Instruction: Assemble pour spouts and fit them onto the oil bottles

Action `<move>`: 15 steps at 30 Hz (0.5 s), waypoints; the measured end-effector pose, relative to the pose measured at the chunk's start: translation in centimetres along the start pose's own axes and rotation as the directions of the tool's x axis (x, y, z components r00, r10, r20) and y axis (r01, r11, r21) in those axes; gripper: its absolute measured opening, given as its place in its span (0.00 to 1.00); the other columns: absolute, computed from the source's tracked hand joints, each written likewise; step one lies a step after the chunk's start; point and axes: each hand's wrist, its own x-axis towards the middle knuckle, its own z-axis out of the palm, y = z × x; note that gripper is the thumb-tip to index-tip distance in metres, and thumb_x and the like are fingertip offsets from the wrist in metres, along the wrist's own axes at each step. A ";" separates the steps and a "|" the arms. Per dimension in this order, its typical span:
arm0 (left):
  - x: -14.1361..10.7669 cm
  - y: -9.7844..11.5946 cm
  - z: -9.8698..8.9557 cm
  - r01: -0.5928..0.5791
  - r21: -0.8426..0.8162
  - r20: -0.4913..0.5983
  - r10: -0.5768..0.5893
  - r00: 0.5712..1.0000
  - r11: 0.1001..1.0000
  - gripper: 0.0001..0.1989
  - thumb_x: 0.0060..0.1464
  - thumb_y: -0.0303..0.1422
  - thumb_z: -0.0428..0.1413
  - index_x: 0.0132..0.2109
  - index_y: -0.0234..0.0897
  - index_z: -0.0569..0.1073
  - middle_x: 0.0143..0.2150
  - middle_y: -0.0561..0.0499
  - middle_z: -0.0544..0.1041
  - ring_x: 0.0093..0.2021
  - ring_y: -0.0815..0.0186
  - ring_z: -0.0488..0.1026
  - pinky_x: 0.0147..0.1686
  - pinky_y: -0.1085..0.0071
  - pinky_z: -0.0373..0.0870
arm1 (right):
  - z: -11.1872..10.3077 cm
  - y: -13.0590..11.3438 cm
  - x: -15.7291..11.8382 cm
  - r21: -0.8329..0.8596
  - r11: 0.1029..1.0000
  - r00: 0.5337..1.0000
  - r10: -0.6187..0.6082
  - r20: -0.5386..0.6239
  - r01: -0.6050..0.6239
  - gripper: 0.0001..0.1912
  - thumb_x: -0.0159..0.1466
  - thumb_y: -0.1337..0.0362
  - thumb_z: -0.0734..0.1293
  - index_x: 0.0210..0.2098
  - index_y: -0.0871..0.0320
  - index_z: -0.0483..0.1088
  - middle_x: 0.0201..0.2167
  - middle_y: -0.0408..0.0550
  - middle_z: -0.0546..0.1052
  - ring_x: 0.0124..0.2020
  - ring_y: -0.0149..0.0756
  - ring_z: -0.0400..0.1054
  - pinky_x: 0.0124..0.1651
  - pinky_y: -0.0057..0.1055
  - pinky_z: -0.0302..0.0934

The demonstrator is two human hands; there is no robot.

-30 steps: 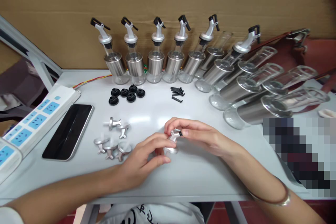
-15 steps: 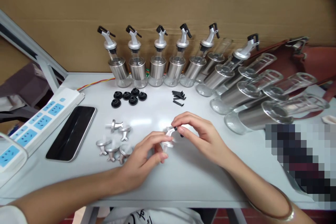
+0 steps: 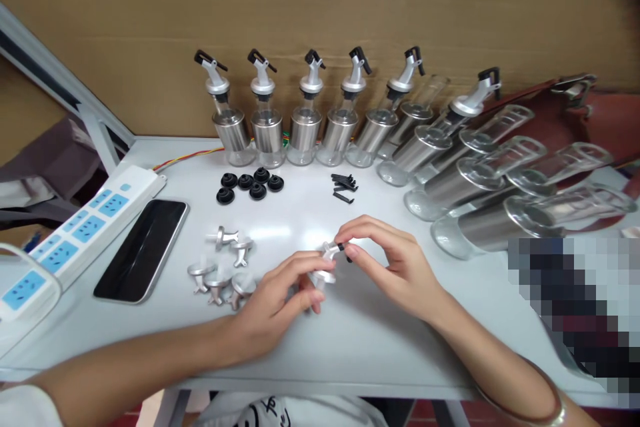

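Note:
My left hand (image 3: pixel 283 290) is closed around a silver pourer spout (image 3: pixel 324 276), holding it just above the table with its nozzle toward the right. My right hand (image 3: pixel 395 260) pinches a small black lever (image 3: pixel 342 247) at the nozzle's tip between thumb and forefinger; the fingers partly hide where the two parts meet. Left of the hands lie several loose silver pourer spouts (image 3: pixel 241 252). Farther back are several thin black levers (image 3: pixel 344 197) and a group of round black stoppers (image 3: pixel 257 191).
Along the cardboard wall stand glass-and-steel bottles (image 3: pixel 305 130) with pourers fitted. At the right are bottles with bare necks (image 3: pixel 480 233), and a brown bag (image 3: pixel 605 123) behind. A phone (image 3: pixel 143 250) and a white power strip (image 3: pixel 75 240) lie at the left.
The camera view has turned slightly, so everything sits a little farther right. Both hands keep the same hold on the spout and lever.

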 end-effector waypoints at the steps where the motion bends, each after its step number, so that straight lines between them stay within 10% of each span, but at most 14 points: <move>1: -0.1 0.0 0.0 -0.007 0.007 0.002 0.007 1.000 1.000 0.17 0.64 0.27 0.51 0.57 0.52 0.66 0.52 0.50 0.70 0.32 0.72 0.73 0.41 0.69 0.70 | -0.1 -0.1 0.0 0.008 1.000 1.000 0.002 -0.002 -0.002 0.04 0.65 0.68 0.65 0.40 0.57 0.71 0.36 0.48 0.75 0.39 0.33 0.70 0.42 0.30 0.64; 6: -0.2 0.2 0.0 0.017 0.058 0.034 -0.019 0.999 0.998 0.18 0.64 0.30 0.51 0.59 0.46 0.60 0.34 0.52 0.74 0.34 0.65 0.75 0.38 0.67 0.70 | -0.2 -0.4 0.1 0.052 0.998 0.998 0.019 0.064 -0.022 0.03 0.64 0.65 0.67 0.38 0.57 0.73 0.34 0.47 0.76 0.37 0.34 0.71 0.40 0.30 0.65; 15: -0.7 1.5 -0.1 -0.147 0.329 0.144 0.104 0.984 0.933 0.24 0.64 0.32 0.51 0.63 0.43 0.53 0.33 0.50 0.76 0.30 0.65 0.73 0.33 0.69 0.72 | 0.2 -0.7 0.1 0.167 0.983 0.993 0.053 0.105 -0.070 0.14 0.68 0.53 0.62 0.34 0.57 0.70 0.31 0.48 0.74 0.33 0.35 0.69 0.36 0.32 0.63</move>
